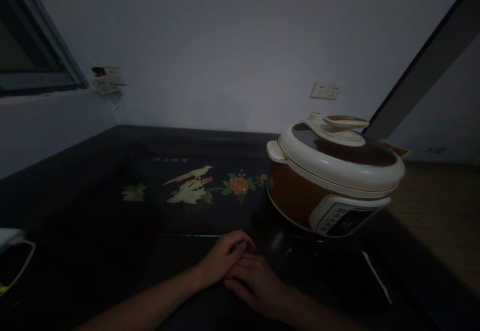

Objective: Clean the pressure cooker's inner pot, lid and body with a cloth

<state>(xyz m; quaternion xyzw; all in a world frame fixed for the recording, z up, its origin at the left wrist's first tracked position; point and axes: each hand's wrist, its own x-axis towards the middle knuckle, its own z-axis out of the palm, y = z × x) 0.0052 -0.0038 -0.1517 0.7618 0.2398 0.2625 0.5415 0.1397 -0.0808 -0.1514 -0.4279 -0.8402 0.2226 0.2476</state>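
Note:
My left hand (224, 255) rests at the front middle of a dark glossy table (112, 251), its fingers curled. Against it lies my right hand (259, 282), the fingers pressed together and overlapping those of the left. The two hands are loosely clasped and no object shows in either; part of the fingers is hidden in the overlap. Nearest to them, beyond and to the right, stands a brown and cream electric pressure cooker (333, 176) with its lid on. Its control panel (347, 219) faces the near right side.
A bird-and-flower picture (202, 186) decorates the tabletop. A white object with a looped cord (28, 256) is at the left edge. Wall sockets (325, 91) sit behind the cooker, and more sockets (112, 76) near the window. A thin white strip (377, 277) lies at right.

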